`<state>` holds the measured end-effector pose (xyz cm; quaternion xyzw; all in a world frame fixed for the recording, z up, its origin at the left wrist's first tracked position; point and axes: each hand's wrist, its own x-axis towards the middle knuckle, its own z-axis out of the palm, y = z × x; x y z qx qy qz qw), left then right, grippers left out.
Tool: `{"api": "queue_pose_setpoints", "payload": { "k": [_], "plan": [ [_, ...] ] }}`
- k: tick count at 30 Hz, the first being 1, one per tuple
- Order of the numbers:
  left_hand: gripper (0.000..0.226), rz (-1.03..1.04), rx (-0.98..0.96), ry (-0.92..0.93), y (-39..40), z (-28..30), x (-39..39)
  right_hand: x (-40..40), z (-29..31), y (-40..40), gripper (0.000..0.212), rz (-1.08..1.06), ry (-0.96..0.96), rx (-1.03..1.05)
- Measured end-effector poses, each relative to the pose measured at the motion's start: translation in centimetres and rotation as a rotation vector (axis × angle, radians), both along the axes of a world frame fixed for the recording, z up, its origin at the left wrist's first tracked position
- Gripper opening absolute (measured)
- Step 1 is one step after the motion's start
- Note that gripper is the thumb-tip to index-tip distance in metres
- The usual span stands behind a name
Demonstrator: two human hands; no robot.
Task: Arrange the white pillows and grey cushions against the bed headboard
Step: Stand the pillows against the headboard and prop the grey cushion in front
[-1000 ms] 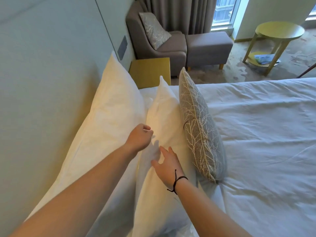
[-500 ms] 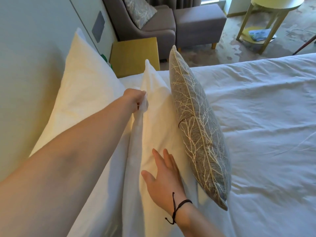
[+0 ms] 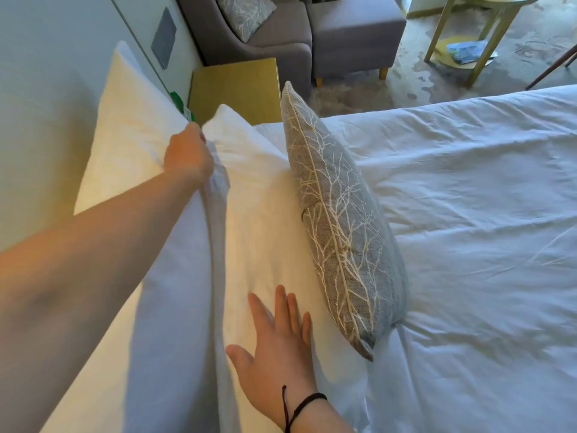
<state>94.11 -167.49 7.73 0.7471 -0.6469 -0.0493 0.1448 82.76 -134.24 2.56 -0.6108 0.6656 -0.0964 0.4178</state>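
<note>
1. The left hand grips the top edge of the front white fabric pillow, which stands on edge, its length running away from the person.
2. The right hand lies flat, fingers straight, on that pillow's near face.
3. Just right of this hand leans the grey branch-patterned cushion.
4. Left of the gripping hand, the rear white pillow rests against the pale padded headboard.
5. White rumpled bedding spreads rightward.

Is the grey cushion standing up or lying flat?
Standing on edge: the grey cushion leans against the front white pillow, its piped seam facing up.
</note>
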Motion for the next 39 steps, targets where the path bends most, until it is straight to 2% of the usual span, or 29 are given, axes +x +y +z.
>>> {"api": "queue_pose_setpoints", "payload": {
  "k": [3, 5, 7, 9, 10, 11, 13, 15, 17, 20, 23, 25, 27, 30, 32, 34, 36, 39],
  "plan": [
    [0.03, -0.144, 0.072, -0.128, 1.4, 0.4, -1.7, -0.8, 1.4, 0.7, 0.077, 0.042, -0.006, 0.046],
    [0.033, -0.234, 0.123, -0.209, 2.7, 0.3, -2.5, -1.2, 3.1, 1.2, 0.073, 0.059, -0.079, 0.002],
    [0.031, -0.349, 0.243, -0.252, 5.2, -0.1, -3.2, -1.8, 5.3, 2.1, 0.066, 0.031, -0.123, -0.227],
    [0.035, -0.417, 0.405, -0.24, 8.4, -0.6, -3.5, -3.2, 7.0, 2.9, 0.059, -0.091, -0.09, -0.603],
    [0.038, -0.419, 0.475, -0.228, 10.0, -0.9, -3.4, -4.1, 7.5, 3.1, 0.059, -0.16, -0.062, -0.752],
    [0.039, -0.42, 0.521, -0.234, 11.6, -1.2, -3.2, -5.2, 7.7, 3.1, 0.064, -0.216, -0.017, -0.811],
    [0.034, -0.412, 0.559, -0.277, 14.5, -1.6, -2.7, -7.7, 7.6, 2.8, 0.083, -0.294, 0.133, -0.706],
    [0.03, -0.352, 0.573, -0.266, 17.8, -1.3, -2.6, -9.8, 6.9, 2.7, 0.098, -0.323, 0.239, -0.456],
    [0.028, -0.314, 0.59, -0.162, 20.7, -1.0, -2.7, -10.9, 5.6, 2.5, 0.091, -0.351, 0.19, -0.292],
    [0.026, -0.282, 0.584, 0.043, 25.0, 0.1, -3.0, -12.4, 4.6, 2.4, 0.062, -0.382, 0.214, -0.308],
    [0.057, -0.288, 0.6, 0.09, 28.3, 1.0, -3.3, -14.4, 5.8, 1.6, 0.021, -0.431, 0.207, -0.293],
    [0.069, -0.292, 0.636, 0.088, 30.0, 1.2, -3.2, -15.9, 7.1, 1.0, 0.009, -0.459, 0.131, -0.296],
    [0.066, -0.3, 0.676, 0.066, 31.3, 1.2, -2.8, -16.7, 8.3, 1.0, 0.008, -0.432, 0.117, -0.394],
    [0.059, -0.275, 0.691, 0.067, 32.3, 1.5, -2.2, -15.0, 9.0, 2.4, 0.023, -0.348, 0.072, -0.497],
    [0.063, -0.266, 0.687, 0.072, 32.8, 1.8, -2.2, -12.7, 8.3, 4.1, 0.031, -0.262, 0.037, -0.462],
    [0.066, -0.277, 0.684, 0.09, 33.4, 2.1, -2.5, -11.1, 7.1, 5.6, 0.027, -0.22, 0.08, -0.384],
    [0.066, -0.283, 0.647, 0.148, 34.1, 2.3, -3.0, -10.9, 6.4, 6.1, 0.02, -0.249, 0.152, -0.358],
    [0.064, -0.252, 0.526, 0.307, 34.7, 2.7, -4.2, -11.7, 6.1, 6.1, 0.023, -0.3, 0.111, -0.363]
  ]
}}
